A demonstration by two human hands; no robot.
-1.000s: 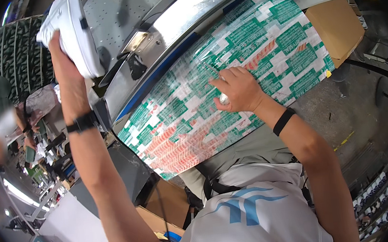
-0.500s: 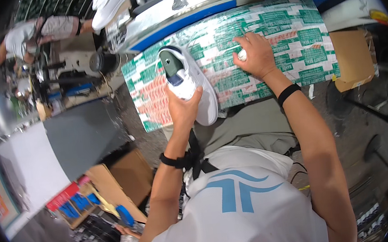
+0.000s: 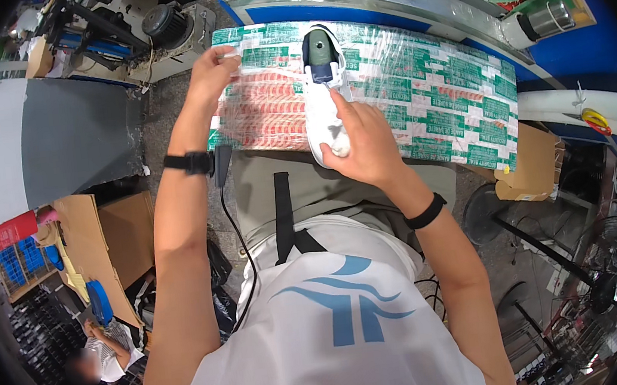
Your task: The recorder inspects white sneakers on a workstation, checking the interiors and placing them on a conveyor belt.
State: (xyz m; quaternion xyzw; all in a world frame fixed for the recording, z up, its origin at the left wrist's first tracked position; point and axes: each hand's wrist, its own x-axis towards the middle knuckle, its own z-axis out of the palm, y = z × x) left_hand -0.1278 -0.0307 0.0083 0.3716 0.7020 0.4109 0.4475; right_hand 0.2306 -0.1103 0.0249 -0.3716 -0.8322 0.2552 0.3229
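Left hand [image 3: 210,75] moved off the shoe [image 3: 320,113] — lettered green tabletop [image 3: 419,98] beneath.

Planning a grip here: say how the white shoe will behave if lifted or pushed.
The white shoe probably won't roll, lying opening-up. Its hollow, open shape suggests it's light; pushed, it may slide on the shiny surface.

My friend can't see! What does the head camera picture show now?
A person's right hand holds a small white wad at the toe of a white shoe lying on a green-patterned board; the left hand is at the board's left end.
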